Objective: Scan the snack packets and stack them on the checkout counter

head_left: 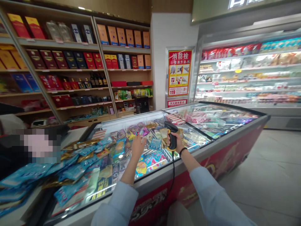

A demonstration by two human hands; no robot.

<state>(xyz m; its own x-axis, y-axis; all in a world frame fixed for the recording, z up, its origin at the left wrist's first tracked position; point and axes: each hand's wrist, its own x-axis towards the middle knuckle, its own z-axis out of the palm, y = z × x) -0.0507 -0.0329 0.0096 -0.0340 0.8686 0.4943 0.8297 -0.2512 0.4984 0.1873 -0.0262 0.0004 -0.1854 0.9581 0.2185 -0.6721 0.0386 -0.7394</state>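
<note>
My right hand (pixel 178 142) is wrapped round the handle of a black and yellow barcode scanner (pixel 173 141), held upright above the glass top of the freezer. Its black cable (pixel 173 172) hangs down past the freezer's front edge. Over the glass, left of the scanner, is my left hand (pixel 139 143) with its fingers drawn together. At its fingertips shows a small patch of red and pale blue, too small to name. Blue packets (pixel 155 143) and other colourful packages lie under and around both hands, seen through or on the glass.
A long chest freezer (pixel 225 157) with a red front runs to the right. Blue and gold packets (pixel 77 166) are heaped on its left end, beside a person in dark clothes (pixel 14 150). Shelves of boxes (pixel 70 59) stand behind; a lit refrigerated display (pixel 249 75) is at right.
</note>
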